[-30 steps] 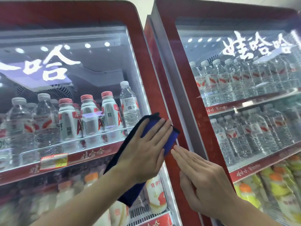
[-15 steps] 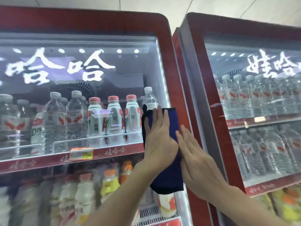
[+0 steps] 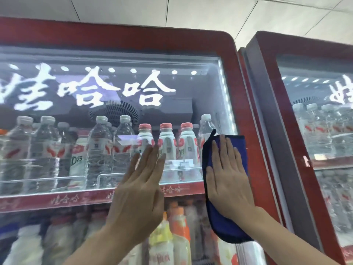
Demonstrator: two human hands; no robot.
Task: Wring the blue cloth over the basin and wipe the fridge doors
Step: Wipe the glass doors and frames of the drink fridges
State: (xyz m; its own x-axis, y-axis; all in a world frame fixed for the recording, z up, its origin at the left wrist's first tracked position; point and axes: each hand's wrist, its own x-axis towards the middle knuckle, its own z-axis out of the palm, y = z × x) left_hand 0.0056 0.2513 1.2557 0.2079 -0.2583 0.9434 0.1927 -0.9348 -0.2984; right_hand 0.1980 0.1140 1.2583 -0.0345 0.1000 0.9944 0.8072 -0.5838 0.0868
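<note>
Right hand (image 3: 227, 180) presses blue cloth (image 3: 225, 226) flat-fingered on the fridge door (image 3: 246, 92); left hand (image 3: 141, 192), at its nine o'clock, open, empty. Unpinched, cloth could slide off.

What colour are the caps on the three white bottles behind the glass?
The caps are pinkish red; head view.

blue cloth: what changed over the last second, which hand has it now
The blue cloth changed hands: the left hand, which pressed it before, came off and now lies flat to its left at the glass, while the right hand moved onto it and presses it flat. The cloth stays at the right edge of the left fridge door.
</note>
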